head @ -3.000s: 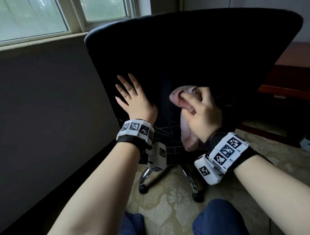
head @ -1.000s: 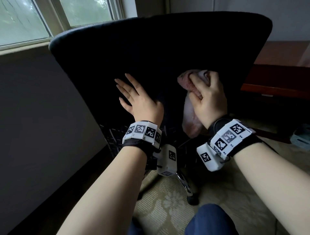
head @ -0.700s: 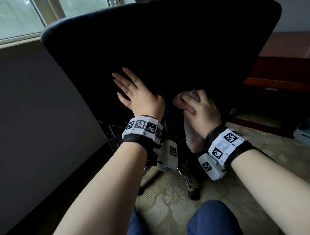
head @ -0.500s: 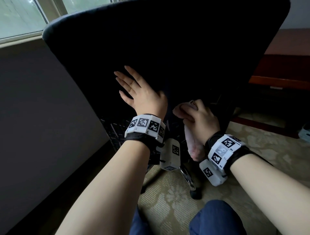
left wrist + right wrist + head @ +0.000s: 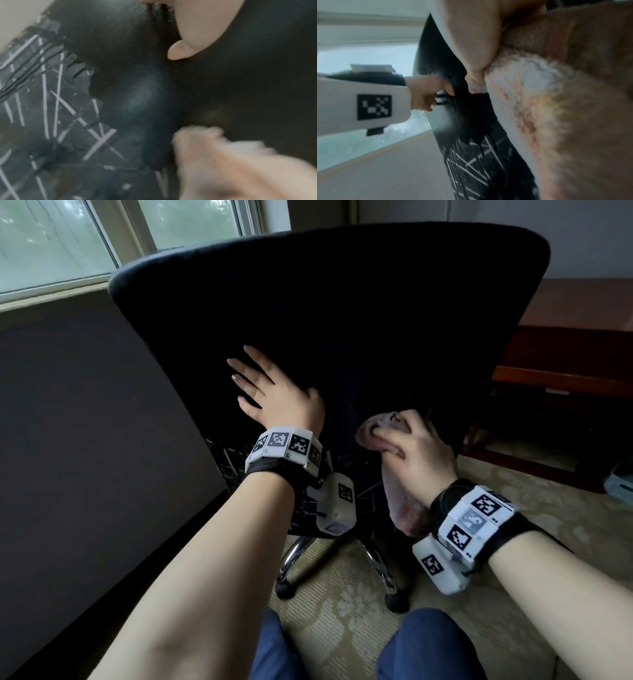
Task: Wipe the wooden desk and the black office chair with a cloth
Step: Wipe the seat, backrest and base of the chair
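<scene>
Location type: office or study room, likely within a home. Indicators: a black swivel chair (image 5: pixel 329 313) on a chromed castor base (image 5: pixel 342 563) at frame centre; a reddish wooden desk (image 5: pixel 575 344) at the right edge; patterned beige carpet (image 5: pixel 342 628) along the bottom; a white-framed window (image 5: pixel 102 241) over a dark wall (image 5: pixel 85 422), upper left.

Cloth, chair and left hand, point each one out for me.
cloth (image 5: pixel 380 429), head view, bunched top end above the thumb.
chair (image 5: pixel 342 302), head view, middle of the black backrest.
left hand (image 5: pixel 281 402), head view, back of the hand, flat against the backrest.
</scene>
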A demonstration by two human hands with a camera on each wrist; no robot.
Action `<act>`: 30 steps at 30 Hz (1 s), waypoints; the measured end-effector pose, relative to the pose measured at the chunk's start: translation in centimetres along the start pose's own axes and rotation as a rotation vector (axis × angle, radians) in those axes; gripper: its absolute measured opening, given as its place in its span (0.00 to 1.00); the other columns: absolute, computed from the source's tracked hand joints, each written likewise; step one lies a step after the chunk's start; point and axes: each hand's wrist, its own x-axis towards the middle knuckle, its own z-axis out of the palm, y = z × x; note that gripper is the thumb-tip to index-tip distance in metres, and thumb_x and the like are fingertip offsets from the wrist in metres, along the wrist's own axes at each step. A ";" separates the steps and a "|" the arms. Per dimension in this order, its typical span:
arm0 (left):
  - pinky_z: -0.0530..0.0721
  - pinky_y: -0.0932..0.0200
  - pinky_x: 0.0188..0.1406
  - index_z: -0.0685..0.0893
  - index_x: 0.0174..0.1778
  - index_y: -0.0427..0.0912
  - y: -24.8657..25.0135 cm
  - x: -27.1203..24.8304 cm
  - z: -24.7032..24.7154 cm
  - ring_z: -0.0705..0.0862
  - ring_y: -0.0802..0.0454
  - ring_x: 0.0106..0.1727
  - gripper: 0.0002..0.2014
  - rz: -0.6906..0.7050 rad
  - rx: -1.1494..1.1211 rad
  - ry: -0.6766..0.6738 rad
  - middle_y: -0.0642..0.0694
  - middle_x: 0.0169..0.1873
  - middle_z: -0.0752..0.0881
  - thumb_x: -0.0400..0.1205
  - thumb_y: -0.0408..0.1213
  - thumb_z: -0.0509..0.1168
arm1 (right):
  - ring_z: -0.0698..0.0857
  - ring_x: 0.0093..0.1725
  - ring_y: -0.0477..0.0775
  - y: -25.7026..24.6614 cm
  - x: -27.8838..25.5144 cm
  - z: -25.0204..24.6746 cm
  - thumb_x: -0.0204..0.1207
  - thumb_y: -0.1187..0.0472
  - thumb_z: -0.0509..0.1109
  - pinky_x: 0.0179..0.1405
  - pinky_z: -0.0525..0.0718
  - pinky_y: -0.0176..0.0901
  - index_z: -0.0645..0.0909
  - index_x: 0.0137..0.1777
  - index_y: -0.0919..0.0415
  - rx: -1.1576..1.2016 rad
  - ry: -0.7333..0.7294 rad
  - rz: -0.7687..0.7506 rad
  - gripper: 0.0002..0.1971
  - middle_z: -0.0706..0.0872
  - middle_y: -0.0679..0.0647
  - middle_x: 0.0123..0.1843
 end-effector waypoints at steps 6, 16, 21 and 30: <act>0.41 0.42 0.79 0.34 0.82 0.38 1.3 -1.7 -0.1 0.35 0.38 0.83 0.50 0.162 -0.050 0.012 0.32 0.80 0.31 0.73 0.38 0.63 | 0.76 0.63 0.63 -1.3 1.1 -3.5 0.69 0.66 0.72 0.58 0.78 0.47 0.87 0.56 0.61 -0.011 0.574 -0.183 0.15 0.77 0.64 0.63; 0.37 0.38 0.78 0.32 0.82 0.43 1.3 -1.5 1.6 0.33 0.34 0.81 0.48 0.185 -0.064 -0.018 0.34 0.79 0.29 0.75 0.34 0.60 | 0.79 0.62 0.68 -0.3 4.4 -3.7 0.70 0.63 0.68 0.51 0.83 0.51 0.87 0.52 0.62 -0.031 0.547 -0.117 0.12 0.79 0.67 0.61; 0.36 0.38 0.78 0.32 0.82 0.42 1.2 -1.1 2.2 0.32 0.34 0.81 0.49 0.189 -0.091 0.001 0.33 0.79 0.29 0.73 0.33 0.61 | 0.81 0.57 0.69 0.7 3.7 -1.1 0.68 0.56 0.65 0.45 0.85 0.51 0.88 0.48 0.58 -0.032 0.451 -0.102 0.13 0.80 0.62 0.59; 0.35 0.32 0.76 0.32 0.82 0.42 1.2 -0.8 2.7 0.30 0.33 0.80 0.51 0.179 -0.119 0.003 0.34 0.79 0.27 0.69 0.29 0.59 | 0.79 0.58 0.68 1.3 1.4 3.3 0.66 0.60 0.76 0.33 0.82 0.52 0.87 0.48 0.51 -0.117 0.152 -0.038 0.10 0.78 0.57 0.58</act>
